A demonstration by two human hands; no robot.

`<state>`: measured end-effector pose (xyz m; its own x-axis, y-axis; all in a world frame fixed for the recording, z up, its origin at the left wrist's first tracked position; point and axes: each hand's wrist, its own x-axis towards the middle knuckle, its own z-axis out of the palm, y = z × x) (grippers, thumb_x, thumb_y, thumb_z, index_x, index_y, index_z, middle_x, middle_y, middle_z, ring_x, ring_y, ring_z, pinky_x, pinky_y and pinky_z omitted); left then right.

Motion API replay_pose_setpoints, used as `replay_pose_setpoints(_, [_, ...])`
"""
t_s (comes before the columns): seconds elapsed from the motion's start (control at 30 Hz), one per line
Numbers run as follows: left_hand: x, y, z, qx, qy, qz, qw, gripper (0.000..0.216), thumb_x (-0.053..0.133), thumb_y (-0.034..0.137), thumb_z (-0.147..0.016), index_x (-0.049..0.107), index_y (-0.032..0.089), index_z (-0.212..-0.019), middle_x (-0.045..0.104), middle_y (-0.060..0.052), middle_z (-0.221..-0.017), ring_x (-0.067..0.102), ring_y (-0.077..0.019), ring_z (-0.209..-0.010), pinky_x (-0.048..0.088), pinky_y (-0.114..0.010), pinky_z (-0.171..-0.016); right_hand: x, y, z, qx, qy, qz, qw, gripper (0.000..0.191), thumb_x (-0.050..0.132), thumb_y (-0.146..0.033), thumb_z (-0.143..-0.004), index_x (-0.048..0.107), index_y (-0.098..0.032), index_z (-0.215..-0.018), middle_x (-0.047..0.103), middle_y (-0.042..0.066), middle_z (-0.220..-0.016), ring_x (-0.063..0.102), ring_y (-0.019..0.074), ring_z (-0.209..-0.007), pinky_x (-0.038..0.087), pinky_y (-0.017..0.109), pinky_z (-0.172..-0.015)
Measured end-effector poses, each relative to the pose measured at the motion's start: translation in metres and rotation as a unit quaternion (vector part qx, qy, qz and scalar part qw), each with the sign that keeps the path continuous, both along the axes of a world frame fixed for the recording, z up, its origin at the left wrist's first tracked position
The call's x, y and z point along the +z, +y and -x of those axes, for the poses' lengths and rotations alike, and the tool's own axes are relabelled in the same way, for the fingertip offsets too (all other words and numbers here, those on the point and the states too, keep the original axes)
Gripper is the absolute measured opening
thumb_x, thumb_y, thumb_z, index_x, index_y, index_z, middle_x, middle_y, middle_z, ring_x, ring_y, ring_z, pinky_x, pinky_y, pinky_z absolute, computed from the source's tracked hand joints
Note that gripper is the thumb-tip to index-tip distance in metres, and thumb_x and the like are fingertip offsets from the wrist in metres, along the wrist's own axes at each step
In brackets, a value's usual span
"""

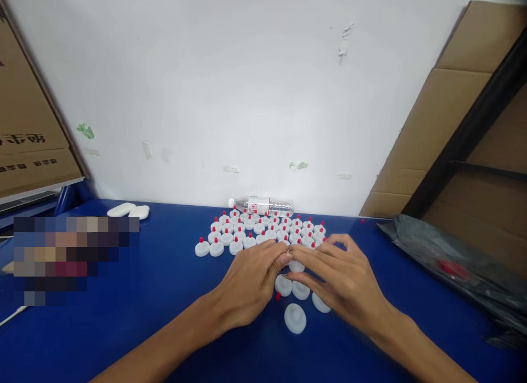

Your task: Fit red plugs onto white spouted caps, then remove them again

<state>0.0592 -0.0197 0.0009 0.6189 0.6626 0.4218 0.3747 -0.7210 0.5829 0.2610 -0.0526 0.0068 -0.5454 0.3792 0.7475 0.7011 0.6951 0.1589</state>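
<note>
My left hand [251, 279] is closed in a pinch, its thumb and fingertips meeting my right fingertips; whatever lies in the pinch is hidden. Between the thumb and index finger of my right hand [343, 279] is a white round cap [296, 266], partly covered. Just below the hands lie white caps with no red tip showing, among them one cap [283, 285], another [301, 290] and a nearer one [295, 318]. A loose red tip [278, 296] rests by them. Behind my hands stand many white caps with red tips [226, 236], packed in rows.
A clear plastic bottle [261, 206] lies on its side against the white wall. Two white oval objects [128, 210] are at the back left of the blue table [164, 328]. On the right is a grey plastic bag [448, 268], with cardboard [428, 119] behind it.
</note>
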Motion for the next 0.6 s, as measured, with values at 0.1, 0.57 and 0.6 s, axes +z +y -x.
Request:
replay_pose_setpoints(0.1, [-0.001,0.005,0.001,0.018,-0.039,0.075,0.996,0.042,0.027,0.042,-0.107,0.042,0.02,-0.075,0.048,0.003,-0.073,0.043,-0.0138,-0.068,0.033,-0.029,-0.065,0.002,0.002,-0.008,-0.022,-0.004,-0.007,1.0,0.023,0.066,-0.02,-0.095,0.064,-0.022,-0.118,0.076,0.003,-0.117,0.071,0.015,-0.078,0.041,0.037,-0.084])
replay_pose_setpoints(0.57, [-0.005,0.017,0.02,0.129,0.124,-0.037,0.983,0.019,0.046,0.026,-0.096,0.052,0.02,-0.079,0.058,0.001,-0.079,0.052,-0.0164,-0.07,0.032,-0.03,-0.064,0.009,0.02,-0.042,-0.154,0.019,0.226,0.962,0.009,0.064,-0.033,-0.094,0.064,-0.024,-0.093,0.068,0.002,-0.099,0.062,0.0217,-0.09,0.041,0.038,-0.083])
replay_pose_setpoints(0.6, [-0.006,0.016,0.019,0.118,0.136,-0.043,0.983,0.017,0.047,0.025,-0.095,0.054,0.02,-0.08,0.059,0.0,-0.082,0.054,-0.0166,-0.072,0.033,-0.03,-0.064,0.01,0.019,-0.043,-0.145,0.002,0.248,0.958,0.01,0.063,-0.034,-0.094,0.064,-0.024,-0.092,0.068,0.0,-0.092,0.062,0.0205,-0.086,0.04,0.038,-0.084])
